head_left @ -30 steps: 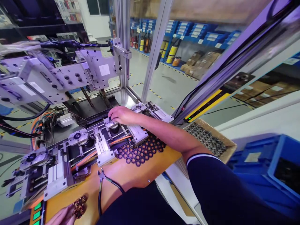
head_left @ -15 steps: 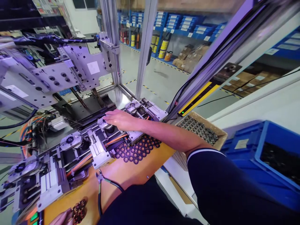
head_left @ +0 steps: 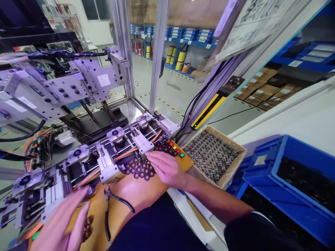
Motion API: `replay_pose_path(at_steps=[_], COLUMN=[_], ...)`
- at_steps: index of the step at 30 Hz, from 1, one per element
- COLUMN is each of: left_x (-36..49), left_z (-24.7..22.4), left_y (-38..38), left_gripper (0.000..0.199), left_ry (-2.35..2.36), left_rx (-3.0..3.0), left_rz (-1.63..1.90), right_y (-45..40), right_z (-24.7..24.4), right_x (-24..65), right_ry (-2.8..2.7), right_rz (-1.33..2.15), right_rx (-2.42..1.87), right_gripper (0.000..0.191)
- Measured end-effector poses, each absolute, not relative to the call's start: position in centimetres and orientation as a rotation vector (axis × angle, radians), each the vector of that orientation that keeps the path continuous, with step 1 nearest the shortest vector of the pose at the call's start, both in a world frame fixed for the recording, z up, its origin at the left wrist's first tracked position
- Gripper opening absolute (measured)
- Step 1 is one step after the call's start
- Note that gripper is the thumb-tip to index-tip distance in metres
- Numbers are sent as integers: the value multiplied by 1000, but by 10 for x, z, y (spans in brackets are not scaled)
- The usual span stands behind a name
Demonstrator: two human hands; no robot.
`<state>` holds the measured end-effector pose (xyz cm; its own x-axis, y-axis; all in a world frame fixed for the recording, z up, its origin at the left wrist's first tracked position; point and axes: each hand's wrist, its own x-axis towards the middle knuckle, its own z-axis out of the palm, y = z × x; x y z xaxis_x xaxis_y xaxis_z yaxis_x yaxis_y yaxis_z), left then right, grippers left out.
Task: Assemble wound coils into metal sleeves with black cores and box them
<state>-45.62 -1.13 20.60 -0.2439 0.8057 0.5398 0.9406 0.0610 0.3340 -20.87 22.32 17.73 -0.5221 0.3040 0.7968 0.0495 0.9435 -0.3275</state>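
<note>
My right hand (head_left: 169, 169) is over the right part of a cluster of black rings (head_left: 138, 169), fingers stretched out to the left, with nothing visible in them. My left hand (head_left: 61, 223), blurred, is raised at the lower left with thumb and fingers apart. Partly hidden behind it are small copper-coloured wound parts (head_left: 88, 228) on the yellow-orange bench top (head_left: 125, 191). Between my hands, a pair of side cutters (head_left: 108, 195) lies with its dark handles spread. The row of metal fixtures behind includes one with a black ring-shaped part (head_left: 115, 133) on top.
Coloured push buttons (head_left: 178, 150) are set at the bench's right end. A cardboard box (head_left: 213, 153) of small parts and a blue bin (head_left: 293, 174) of dark parts stand to the right. Machine plates (head_left: 86, 75) hang above the fixtures; a yellow sensor bar (head_left: 209, 111) runs along the frame.
My right hand has left the fixture and come back to the black rings, uncovering the fixture and buttons. My left hand has risen from the wound parts. The view has shifted slightly.
</note>
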Motion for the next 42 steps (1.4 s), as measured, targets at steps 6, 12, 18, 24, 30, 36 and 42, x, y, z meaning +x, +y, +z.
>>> replay_pose_path(at_steps=[6, 12, 18, 24, 30, 36, 42], left_x=[-481, -482, -486, -485, -430, -395, -371], left_z=[229, 217, 216, 223, 234, 185, 193], left_y=[140, 181, 183, 176, 86, -6, -8], left_gripper=[53, 48, 51, 58, 57, 44, 39], left_ry=[-2108, -2165, -2202, -2225, -2051, -2330, -2770], left_rx=[-2098, -2119, -2157, -2198, -2039, -1878, -1773], left_rz=[-342, -171, -138, -238, -812, -1108, -1783], right_y=[191, 176, 169, 186, 193, 179, 144], right_z=[158, 140, 108, 74, 64, 89, 154], right_x=[-186, -141, -133, -173, -197, -206, -227], right_ry=[-2116, -2177, -2213, -2439, -2607, -2510, -2059], right_rz=[404, 441, 481, 467, 540, 769, 1342], right_rx=[-315, -522, -606, -535, -494, -410, -171], right_gripper=[35, 34, 28, 17, 12, 16, 14])
